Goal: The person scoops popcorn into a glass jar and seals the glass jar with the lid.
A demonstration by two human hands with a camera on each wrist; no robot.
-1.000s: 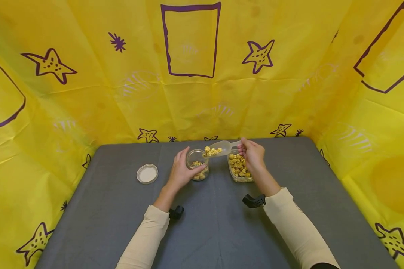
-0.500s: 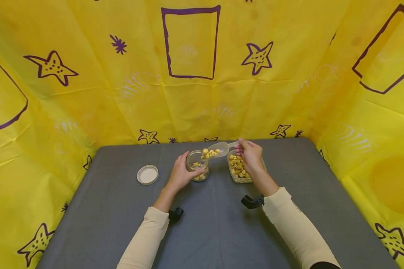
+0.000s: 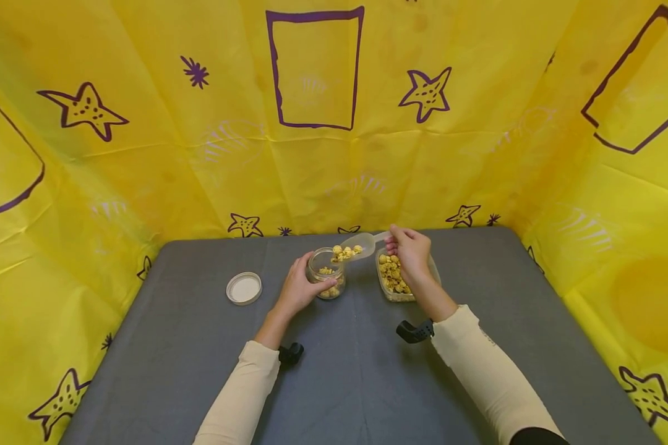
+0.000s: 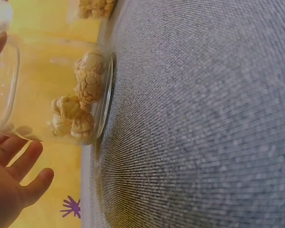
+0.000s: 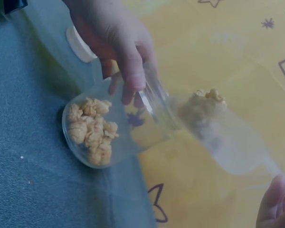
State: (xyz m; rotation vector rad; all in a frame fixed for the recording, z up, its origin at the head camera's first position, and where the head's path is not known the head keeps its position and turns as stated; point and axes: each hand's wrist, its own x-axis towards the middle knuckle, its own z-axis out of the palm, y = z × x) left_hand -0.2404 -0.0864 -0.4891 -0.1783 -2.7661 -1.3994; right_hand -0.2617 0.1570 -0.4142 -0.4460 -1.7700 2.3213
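Observation:
A clear jar (image 3: 332, 288) stands on the grey table with some caramel popcorn (image 5: 92, 130) at its bottom. My left hand (image 3: 300, 285) grips it near the rim, thumb on the near side and fingers behind. In the right wrist view the left hand (image 5: 118, 42) comes down over the jar's neck. My right hand (image 3: 413, 252) pinches the handle of a translucent scoop (image 3: 366, 243). Popcorn (image 3: 345, 252) lies in the scoop, whose tip overlaps the jar's mouth in the head view. Beneath the right hand is a clear tub (image 3: 399, 297) of popcorn, partly hidden by that hand.
A white jar lid (image 3: 244, 288) lies on the grey table (image 3: 334, 383) to the left of the jar. Yellow printed cloth (image 3: 211, 185) rises behind the table and along both sides. Each wrist carries a black camera mount (image 3: 414, 332).
My right hand has shifted slightly left, bringing the scoop further over the jar's mouth. The popcorn in it sits closer to the jar. My left hand has stayed on the jar.

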